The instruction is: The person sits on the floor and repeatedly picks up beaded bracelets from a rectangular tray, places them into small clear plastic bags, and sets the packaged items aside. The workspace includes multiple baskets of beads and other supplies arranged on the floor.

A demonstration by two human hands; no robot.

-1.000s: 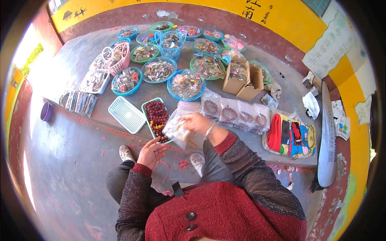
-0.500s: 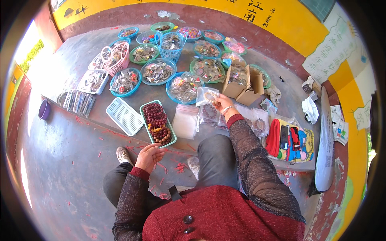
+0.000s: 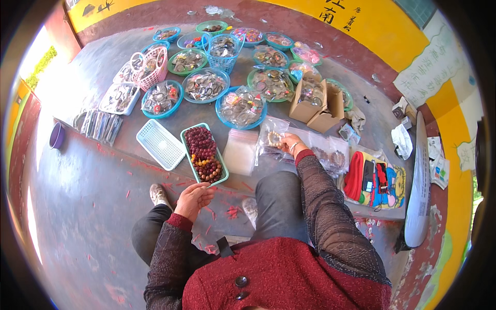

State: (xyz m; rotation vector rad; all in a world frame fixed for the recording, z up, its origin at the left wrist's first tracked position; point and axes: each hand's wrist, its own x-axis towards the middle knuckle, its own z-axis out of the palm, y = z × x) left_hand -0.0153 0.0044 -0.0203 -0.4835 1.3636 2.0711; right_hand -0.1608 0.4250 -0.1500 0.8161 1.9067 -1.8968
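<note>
right hand (image 3: 294, 144) is out to the front, and from my end i see its bent fingertips at the right edge of a pale beaded bracelet (image 3: 273, 137) in a clear bag; i cannot tell whether they are clamped on it. that bracelet sits at the left end of a row of bagged bracelets (image 3: 335, 156), just right of a stack of clear bags (image 3: 241, 152). my left hand (image 3: 191, 202) hovers by the near end of a green basket (image 3: 224, 178) of dark red, brown and yellow beads (image 3: 200, 144), fingers half curled; whether thumb and fingertips meet, i cannot make out. left of the basket i have a pale perforated tray (image 3: 159, 144); behind the bags stands a filled blue bowl (image 3: 243, 126).
</note>
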